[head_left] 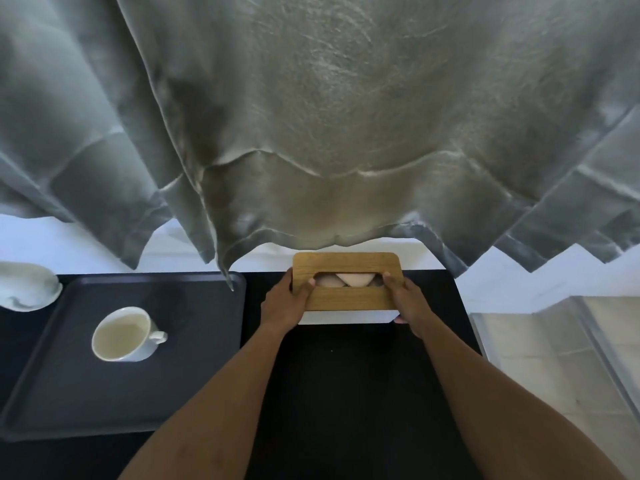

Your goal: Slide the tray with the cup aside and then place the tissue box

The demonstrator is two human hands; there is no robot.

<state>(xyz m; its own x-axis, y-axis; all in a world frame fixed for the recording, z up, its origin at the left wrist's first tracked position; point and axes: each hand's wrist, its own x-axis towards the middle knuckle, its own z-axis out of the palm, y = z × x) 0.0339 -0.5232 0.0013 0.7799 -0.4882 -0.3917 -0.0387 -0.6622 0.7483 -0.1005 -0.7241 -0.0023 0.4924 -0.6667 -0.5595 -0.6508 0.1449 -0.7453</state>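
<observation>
Closest to me are my two bare forearms, reaching forward over the black matte surface (346, 393) toward the far edge. My left hand (284, 306) and right hand (405, 303) each clamp one short end of the white rectangular tissue box with the light wooden lid (346, 299); each grip is pressed onto the box, a thumb hooked into the oval slot where a pale folded tissue (346, 279) pokes up, the other fingers wrapped down the sides. I cannot tell whether the box's base is resting on the surface or held just above it. It sits near the back edge, under the hem of the grey-green draped curtain (329, 116). Off to my left, apart from the box, the dark flat rectangular tray (194, 375) lies on the surface with the white ceramic cup (126, 336) standing upright on it, and a pale marbled dish (27, 287) sits just past the tray's far left corner. I judge the tray is already aside, so the step in hand is placing the box. The next move calls for setting it down flat and square, then easing both thumbs out of the slot without dragging the tissue or tipping the lid.
</observation>
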